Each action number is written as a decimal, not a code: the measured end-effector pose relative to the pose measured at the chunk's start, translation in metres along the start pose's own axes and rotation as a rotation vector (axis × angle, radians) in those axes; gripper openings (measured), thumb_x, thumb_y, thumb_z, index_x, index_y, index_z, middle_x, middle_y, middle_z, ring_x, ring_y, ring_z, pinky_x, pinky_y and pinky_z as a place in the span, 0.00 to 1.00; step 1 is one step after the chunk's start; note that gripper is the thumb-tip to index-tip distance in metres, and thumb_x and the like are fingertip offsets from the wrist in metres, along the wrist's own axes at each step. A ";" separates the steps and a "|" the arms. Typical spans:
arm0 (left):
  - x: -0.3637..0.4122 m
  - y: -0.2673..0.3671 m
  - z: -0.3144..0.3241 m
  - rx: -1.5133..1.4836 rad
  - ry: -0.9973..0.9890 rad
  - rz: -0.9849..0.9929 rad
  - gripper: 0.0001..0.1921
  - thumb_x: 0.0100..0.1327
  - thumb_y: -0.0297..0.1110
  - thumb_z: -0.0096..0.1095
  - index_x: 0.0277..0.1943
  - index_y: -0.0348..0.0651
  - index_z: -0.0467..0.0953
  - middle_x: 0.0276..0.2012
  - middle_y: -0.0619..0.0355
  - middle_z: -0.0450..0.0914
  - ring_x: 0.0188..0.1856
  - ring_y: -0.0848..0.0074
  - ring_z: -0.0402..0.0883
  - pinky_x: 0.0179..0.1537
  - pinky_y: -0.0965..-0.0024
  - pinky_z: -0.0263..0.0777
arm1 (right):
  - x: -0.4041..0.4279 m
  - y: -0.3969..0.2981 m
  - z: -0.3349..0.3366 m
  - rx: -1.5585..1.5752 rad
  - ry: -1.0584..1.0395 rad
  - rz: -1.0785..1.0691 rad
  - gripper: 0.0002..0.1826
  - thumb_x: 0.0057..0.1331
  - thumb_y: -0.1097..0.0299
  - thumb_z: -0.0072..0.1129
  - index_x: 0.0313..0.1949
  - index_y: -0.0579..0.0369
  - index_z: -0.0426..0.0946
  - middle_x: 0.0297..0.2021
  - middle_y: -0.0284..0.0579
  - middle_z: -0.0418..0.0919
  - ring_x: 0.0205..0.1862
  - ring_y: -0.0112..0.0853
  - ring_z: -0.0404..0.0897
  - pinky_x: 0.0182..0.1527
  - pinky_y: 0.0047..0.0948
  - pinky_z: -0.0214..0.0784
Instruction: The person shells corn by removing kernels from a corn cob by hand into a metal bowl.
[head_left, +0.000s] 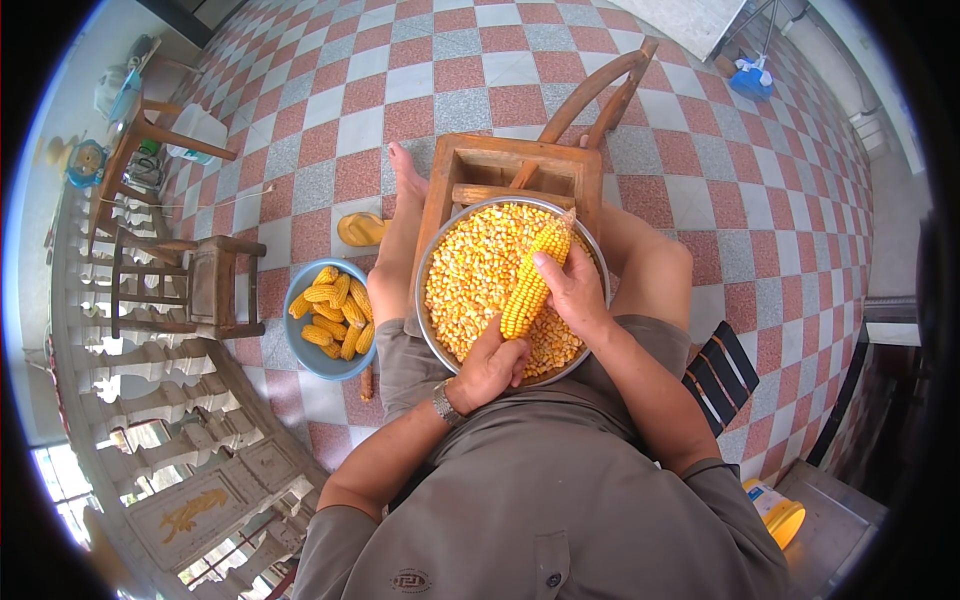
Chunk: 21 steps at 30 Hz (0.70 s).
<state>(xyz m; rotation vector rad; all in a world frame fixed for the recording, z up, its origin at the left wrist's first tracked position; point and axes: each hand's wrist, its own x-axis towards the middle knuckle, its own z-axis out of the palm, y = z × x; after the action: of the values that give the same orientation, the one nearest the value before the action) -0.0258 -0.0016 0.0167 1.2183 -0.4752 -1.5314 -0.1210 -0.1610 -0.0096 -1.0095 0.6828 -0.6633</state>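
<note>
A yellow ear of corn (538, 274) slants over a round metal basin (424, 315) filled with loose corn kernels (480, 262). My right hand (576, 294) grips the ear around its middle, thumb on top. At its lower end, the curled fingers of my left hand (491, 364) hold the tip, with a metal-band watch (446, 403) on that wrist. Rows of kernels cover the visible side of the ear; its underside is hidden. The basin rests between my thighs, against a wooden frame (442, 169) with an open top and a forked wooden piece (592, 94) projecting from it.
To my left, a blue plastic basin (294, 352) holds several ears of corn (334, 307). Near it are a yellow slipper (361, 229) and a small wooden chair (217, 289). A black strapped seat (721, 379) and a yellow bucket (784, 521) are on my right, over checkered tiles (360, 176).
</note>
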 end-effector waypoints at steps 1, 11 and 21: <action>0.000 0.000 0.001 0.000 0.000 0.000 0.14 0.70 0.26 0.45 0.57 0.39 0.63 0.31 0.59 0.71 0.24 0.80 0.69 0.22 0.75 0.67 | 0.000 -0.001 0.000 -0.001 -0.002 0.021 0.18 0.73 0.64 0.60 0.56 0.61 0.72 0.46 0.39 0.79 0.45 0.23 0.77 0.49 0.25 0.71; 0.005 -0.003 -0.011 -0.130 -0.082 -0.037 0.18 0.65 0.23 0.44 0.58 0.40 0.64 0.33 0.58 0.72 0.26 0.78 0.72 0.25 0.74 0.70 | -0.001 -0.001 0.001 0.001 0.002 -0.024 0.17 0.73 0.65 0.60 0.55 0.61 0.71 0.46 0.39 0.79 0.45 0.23 0.77 0.48 0.25 0.72; 0.003 -0.004 -0.010 -0.221 -0.056 -0.074 0.12 0.71 0.29 0.48 0.55 0.40 0.66 0.36 0.58 0.74 0.30 0.77 0.74 0.28 0.73 0.71 | 0.000 -0.001 0.002 -0.008 0.003 -0.023 0.18 0.72 0.65 0.61 0.55 0.62 0.71 0.47 0.40 0.79 0.47 0.25 0.77 0.51 0.26 0.71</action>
<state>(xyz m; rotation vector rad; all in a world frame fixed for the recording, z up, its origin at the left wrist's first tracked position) -0.0181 0.0000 0.0082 1.0335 -0.2905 -1.6378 -0.1200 -0.1603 -0.0075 -1.0252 0.6779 -0.6831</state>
